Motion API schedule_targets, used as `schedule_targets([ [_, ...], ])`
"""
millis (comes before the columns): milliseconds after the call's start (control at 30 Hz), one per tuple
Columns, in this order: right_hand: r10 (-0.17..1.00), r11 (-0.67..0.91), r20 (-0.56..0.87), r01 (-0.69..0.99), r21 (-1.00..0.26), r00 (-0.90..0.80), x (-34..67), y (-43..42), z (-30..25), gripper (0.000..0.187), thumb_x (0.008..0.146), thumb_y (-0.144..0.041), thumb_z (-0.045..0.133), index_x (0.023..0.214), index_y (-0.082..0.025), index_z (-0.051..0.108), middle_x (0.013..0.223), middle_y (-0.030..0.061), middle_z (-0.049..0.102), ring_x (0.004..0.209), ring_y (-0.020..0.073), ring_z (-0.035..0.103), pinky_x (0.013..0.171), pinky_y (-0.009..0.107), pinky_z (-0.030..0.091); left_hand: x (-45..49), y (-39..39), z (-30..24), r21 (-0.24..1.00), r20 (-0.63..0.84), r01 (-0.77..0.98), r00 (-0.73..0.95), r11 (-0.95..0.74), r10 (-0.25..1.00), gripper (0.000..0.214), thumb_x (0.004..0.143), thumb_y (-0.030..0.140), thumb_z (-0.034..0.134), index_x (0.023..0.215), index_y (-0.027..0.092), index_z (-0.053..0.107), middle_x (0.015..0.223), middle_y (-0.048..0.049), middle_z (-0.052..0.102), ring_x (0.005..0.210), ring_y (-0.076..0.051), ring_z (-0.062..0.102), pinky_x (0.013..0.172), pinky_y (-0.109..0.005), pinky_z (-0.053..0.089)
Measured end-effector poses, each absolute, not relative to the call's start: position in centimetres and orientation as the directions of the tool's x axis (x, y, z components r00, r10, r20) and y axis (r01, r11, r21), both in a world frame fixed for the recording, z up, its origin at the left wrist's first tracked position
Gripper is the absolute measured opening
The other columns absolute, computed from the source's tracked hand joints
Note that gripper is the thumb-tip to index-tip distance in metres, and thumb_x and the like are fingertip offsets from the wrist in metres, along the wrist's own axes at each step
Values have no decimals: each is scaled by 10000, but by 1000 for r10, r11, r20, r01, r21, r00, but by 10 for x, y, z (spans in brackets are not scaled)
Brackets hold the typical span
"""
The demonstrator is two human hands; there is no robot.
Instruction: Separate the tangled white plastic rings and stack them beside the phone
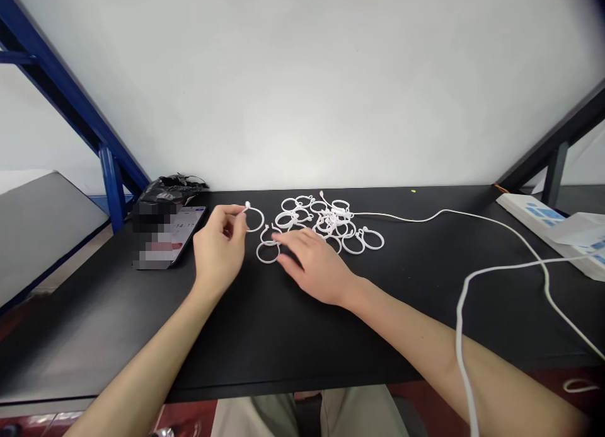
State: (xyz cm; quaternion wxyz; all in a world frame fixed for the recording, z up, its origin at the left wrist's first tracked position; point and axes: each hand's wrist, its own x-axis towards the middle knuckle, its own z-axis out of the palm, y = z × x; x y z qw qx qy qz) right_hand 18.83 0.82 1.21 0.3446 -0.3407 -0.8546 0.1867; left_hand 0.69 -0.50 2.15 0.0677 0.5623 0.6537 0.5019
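Pinched between the thumb and fingers of my left hand (220, 244) is a white curtain ring (262, 217), a thin hoop with a small knob at its top. My right hand (316, 263) is just to the right, palm down, thumb and forefinger apart. Its fingertips are at the edge of two more white rings (268, 262), one of which has a gap with two raised ends. Whether they touch these rings I cannot tell. Behind and beyond this hand lies a loose heap of several similar rings (340, 226), partly covered by its fingers.
A phone (186, 235) and a crumpled black plastic bag (172, 188) lie at the left of the black table (283, 349). A white cable (425, 221) runs from the heap to the right and loops across my right forearm. A white and blue package (543, 216) lies at the right edge.
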Motion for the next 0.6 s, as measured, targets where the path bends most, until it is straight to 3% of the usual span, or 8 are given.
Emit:
schedule_targets([
  [100, 555, 830, 396, 451, -330, -732, 188, 7, 9, 275, 946, -234, 530, 1199, -173, 619, 1172, 83, 668, 1120, 237, 543, 983, 426, 456, -11, 4, 17, 660, 445, 751, -369, -20, 816, 205, 889, 359, 497, 962, 226, 636, 749, 2, 673, 670, -165, 591, 683, -283, 445],
  [167, 527, 849, 350, 456, -268, -775, 188, 7, 7, 246, 936, -216, 551, 1157, -168, 648, 1099, 83, 669, 1044, 229, 557, 951, 412, 475, -19, 10, 12, 559, 430, 829, -309, 18, 848, 205, 879, 337, 484, 941, 221, 640, 792, -31, 685, 761, -214, 597, 715, -323, 443],
  [267, 556, 830, 315, 496, -256, -769, 191, 7, 8, 194, 942, -189, 538, 1083, -173, 671, 1002, 74, 649, 954, 208, 569, 899, 380, 495, -26, 15, 5, 438, 447, 898, -250, 34, 859, 232, 875, 308, 451, 931, 213, 655, 914, -85, 706, 928, -289, 576, 758, -375, 441],
  [400, 580, 813, 306, 512, -278, -755, 196, 7, 11, 160, 949, -174, 523, 987, -178, 678, 952, 67, 633, 923, 198, 564, 853, 357, 502, -29, 18, -1, 348, 451, 935, -235, 73, 861, 309, 878, 300, 419, 968, 182, 690, 1002, -146, 691, 995, -350, 542, 828, -449, 440],
  [600, 594, 804, 384, 522, -284, -706, 199, 8, 15, 154, 950, -169, 505, 967, -176, 657, 957, 64, 607, 926, 195, 549, 865, 358, 503, -26, 13, 4, 292, 492, 944, -287, 155, 822, 393, 868, 398, 472, 1090, 148, 679, 1154, -197, 591, 1110, -411, 477, 902, -527, 412],
])
